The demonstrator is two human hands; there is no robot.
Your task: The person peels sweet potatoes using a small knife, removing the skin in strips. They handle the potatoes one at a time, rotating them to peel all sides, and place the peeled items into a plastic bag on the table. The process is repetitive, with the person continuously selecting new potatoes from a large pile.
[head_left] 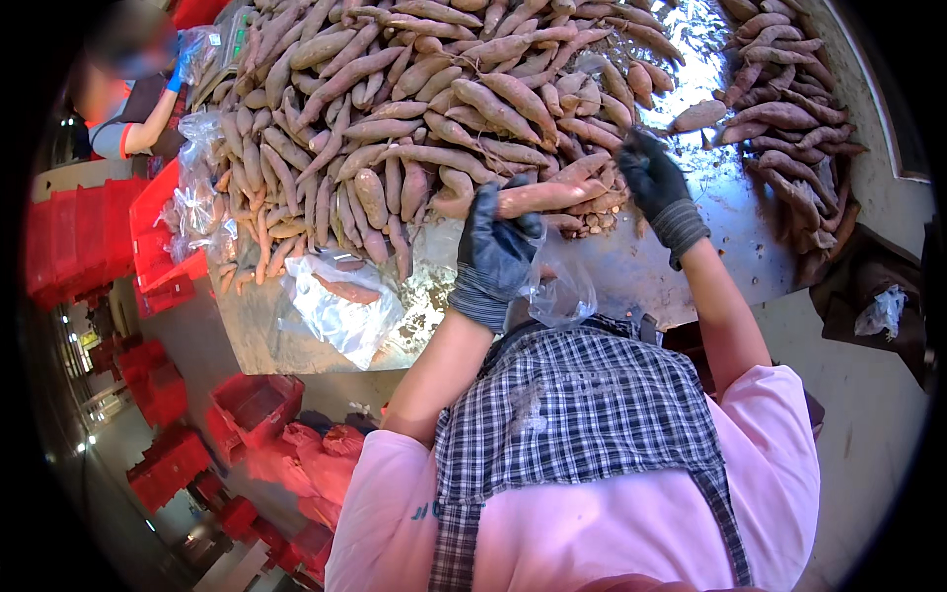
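Observation:
In a black glove with a striped cuff, my left hand (493,247) is closed around a long reddish sweet potato (552,196), which lies nearly level at the near edge of a big heap. My right hand (653,176), gloved the same way, is raised just right of that sweet potato's end, its fingers curled together; whatever they may grip is too small to make out. The heap of sweet potatoes (434,109) spreads over the metal table (681,266). A clear plastic bag (562,286) hangs at the table edge beside my left wrist.
Another clear bag (345,306) with a sweet potato inside lies at the front left. More sweet potatoes (789,128) are piled along the right side. Red crates (84,237) stand left of the table. A co-worker's blue-gloved hand (181,64) is at the far left.

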